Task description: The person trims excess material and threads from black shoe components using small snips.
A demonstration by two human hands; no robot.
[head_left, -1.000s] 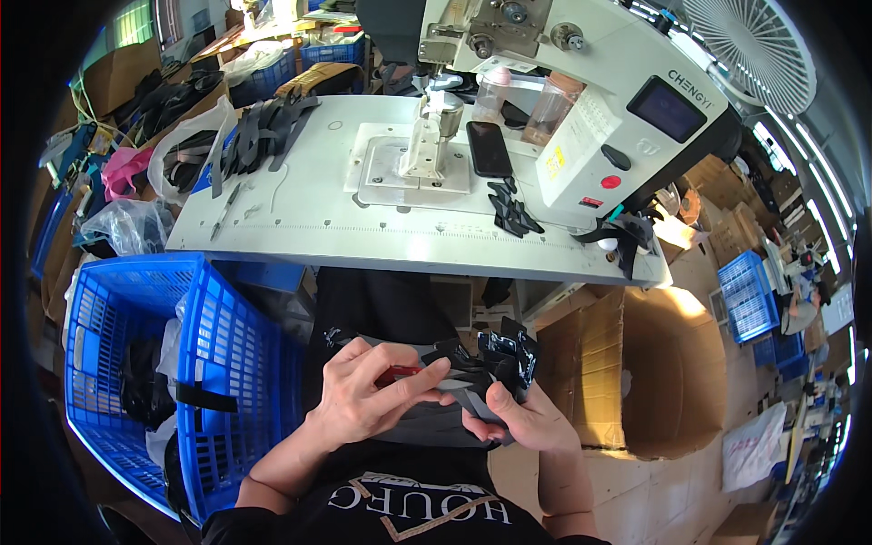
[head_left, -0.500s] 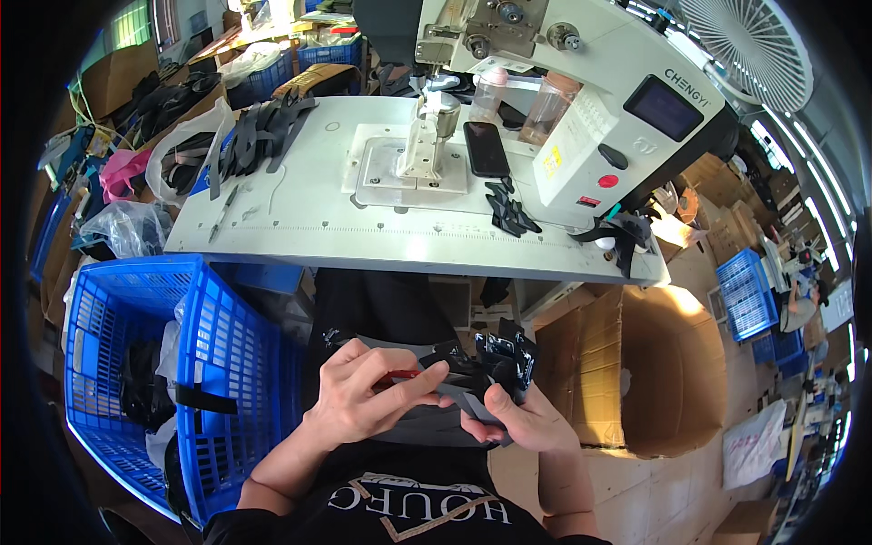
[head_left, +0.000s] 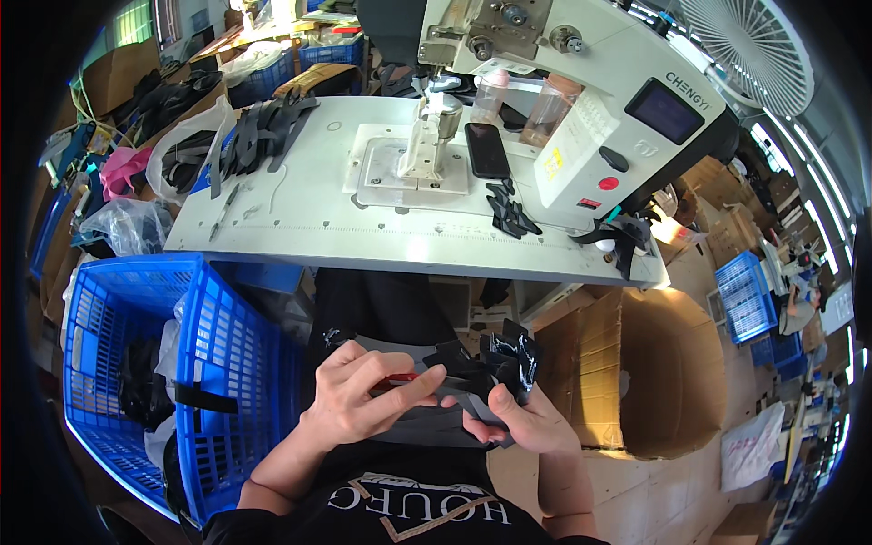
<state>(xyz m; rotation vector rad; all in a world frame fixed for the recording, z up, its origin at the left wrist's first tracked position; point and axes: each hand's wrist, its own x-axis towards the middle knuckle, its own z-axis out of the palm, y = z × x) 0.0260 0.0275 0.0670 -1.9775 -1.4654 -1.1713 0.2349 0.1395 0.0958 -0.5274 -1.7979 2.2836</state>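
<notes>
Over my lap, my left hand (head_left: 363,395) pinches a small red-handled tool (head_left: 392,382) against a bundle of black cut pieces (head_left: 495,363). My right hand (head_left: 527,420) grips that bundle from below, fingers curled around it. A grey flat piece (head_left: 427,413) lies under both hands. Ahead stands the white sewing machine (head_left: 581,100) on its white table (head_left: 300,218), with a black phone (head_left: 487,150) and a few loose black pieces (head_left: 510,211) beside the needle post.
A blue plastic crate (head_left: 154,381) with black parts stands at my left. An open cardboard box (head_left: 668,372) sits at my right. Stacks of black pieces (head_left: 259,132) lie on the table's left end. A fan (head_left: 749,45) is at the upper right.
Both hands stay over my lap with the bundle; the fingers of the left hand have shifted slightly along it.
</notes>
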